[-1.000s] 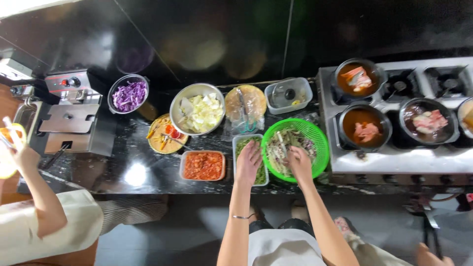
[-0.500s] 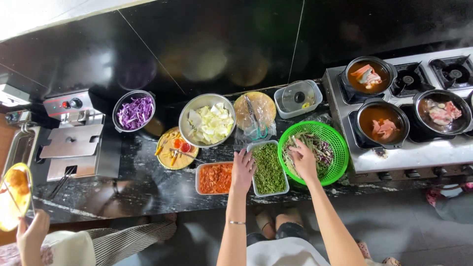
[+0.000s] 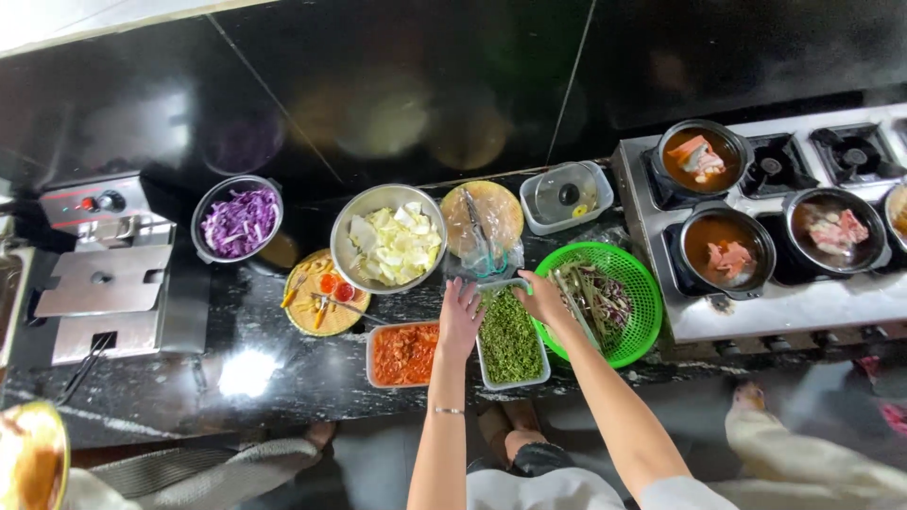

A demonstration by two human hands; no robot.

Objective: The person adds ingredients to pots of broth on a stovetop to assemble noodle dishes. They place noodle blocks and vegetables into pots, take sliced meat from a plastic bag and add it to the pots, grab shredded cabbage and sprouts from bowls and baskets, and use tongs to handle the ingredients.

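The single head view looks almost straight down from high above a black counter (image 3: 283,378), with the black wall at the top edge of the picture and the floor at the bottom. The stove (image 3: 784,302) sits right of the counter and a fryer (image 3: 113,283) left of it. Everything appears small and well below.

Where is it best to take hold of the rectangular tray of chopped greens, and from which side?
Probably by the two long rims of the tray of chopped greens, coming from above at its near end. The left hand and right hand already flank its far end, and the red-filled tray and green basket crowd its sides.
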